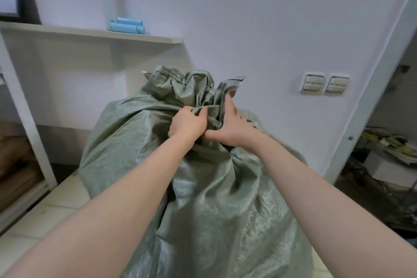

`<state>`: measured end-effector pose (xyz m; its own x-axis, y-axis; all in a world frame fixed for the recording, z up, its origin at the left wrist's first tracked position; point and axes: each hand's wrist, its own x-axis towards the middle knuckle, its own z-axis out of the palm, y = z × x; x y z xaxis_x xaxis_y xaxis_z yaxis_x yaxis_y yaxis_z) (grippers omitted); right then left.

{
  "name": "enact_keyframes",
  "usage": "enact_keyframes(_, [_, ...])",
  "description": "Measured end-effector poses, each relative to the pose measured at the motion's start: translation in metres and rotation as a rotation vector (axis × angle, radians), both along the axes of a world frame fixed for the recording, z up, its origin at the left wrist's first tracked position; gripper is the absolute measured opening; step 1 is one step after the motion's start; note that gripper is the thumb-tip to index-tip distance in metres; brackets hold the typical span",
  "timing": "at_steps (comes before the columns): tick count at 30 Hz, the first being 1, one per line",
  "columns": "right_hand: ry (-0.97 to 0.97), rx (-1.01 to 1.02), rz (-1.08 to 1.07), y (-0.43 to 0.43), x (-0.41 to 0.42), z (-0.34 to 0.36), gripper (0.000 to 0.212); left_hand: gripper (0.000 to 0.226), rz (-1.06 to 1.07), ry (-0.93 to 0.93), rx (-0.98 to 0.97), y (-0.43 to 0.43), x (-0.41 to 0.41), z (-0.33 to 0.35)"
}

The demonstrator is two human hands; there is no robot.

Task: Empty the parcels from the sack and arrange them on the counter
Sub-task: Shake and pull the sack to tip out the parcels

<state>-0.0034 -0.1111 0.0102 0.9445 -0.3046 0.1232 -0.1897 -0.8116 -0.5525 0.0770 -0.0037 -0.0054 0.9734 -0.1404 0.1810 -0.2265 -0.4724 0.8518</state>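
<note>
Both hands, left hand [187, 123] and right hand [230, 128], clench the bunched neck of the sack [216, 198] (parcels hidden), mouth pointing away from them.

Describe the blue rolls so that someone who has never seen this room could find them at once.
Start at the big green sack in the middle and look up and left to the pale shelf on the white wall. The blue rolls lie stacked on it, near its right end. They are the only light blue things there.

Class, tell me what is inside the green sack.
Nothing inside shows. The green sack bulges, but its bunched neck is gripped by the left hand and right hand, hiding any contents.
</note>
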Motion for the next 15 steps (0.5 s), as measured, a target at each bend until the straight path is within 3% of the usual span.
enact_keyframes(3, [0.150,-0.041,0.017,0.019,0.004,-0.005,0.130,0.054,-0.009,0.007,0.120,0.019,-0.009,0.010])
enact_keyframes(5, [0.108,0.009,-0.070,0.034,0.016,-0.009,0.123,0.051,-0.031,-0.028,0.191,0.030,-0.018,0.014])
enact_keyframes(11, [-0.029,0.047,-0.385,0.082,0.056,-0.009,0.060,0.033,-0.167,-0.173,0.238,0.068,-0.025,0.008])
enact_keyframes(15, [-0.069,-0.017,-0.405,0.091,0.062,-0.021,0.041,0.022,-0.010,-0.318,0.123,0.108,0.007,0.002])
